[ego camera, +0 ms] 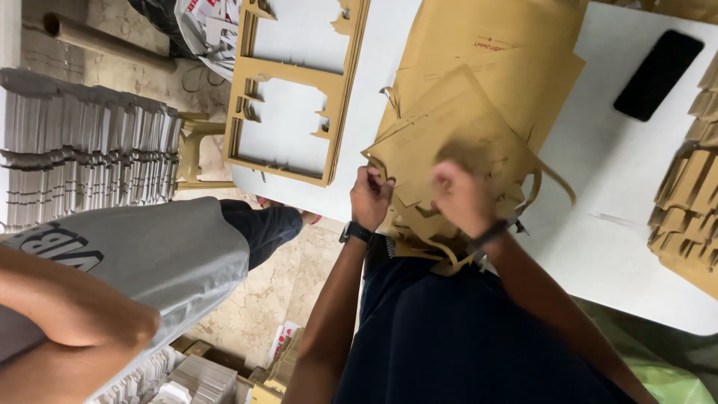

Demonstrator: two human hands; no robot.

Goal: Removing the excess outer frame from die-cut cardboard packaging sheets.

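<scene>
A white worktable (613, 172) fills the upper right of the frame, standing over a pale stone floor (262, 299) that shows along the lower middle. At the table's near edge, in the centre of the frame, lies a stack of brown die-cut cardboard sheets (479, 97), their loose trim strips hanging over the edge toward the person's dark shirt, probably so that the waste can be pulled free without lifting the whole stack.

The left hand (371, 196) is curled closed, pinching the left edge of the top sheet, seemingly to steady it. The right hand (460, 196) (blurred, so its fingers cannot be told apart) looks fisted around the cardboard just beside the left.

Further up and left, a leftover cardboard frame (288, 90) with cut-out windows lies flat on the table, set apart from the working stack. A black phone (658, 75) rests face-down at the upper right, well apart from the hands. Folded cardboard pieces (684, 217) are piled at the right edge. At the left, bundles of flat white-edged board (90, 157) stand on edge, and another person in a grey shirt (149, 254) stands at the lower left.
</scene>
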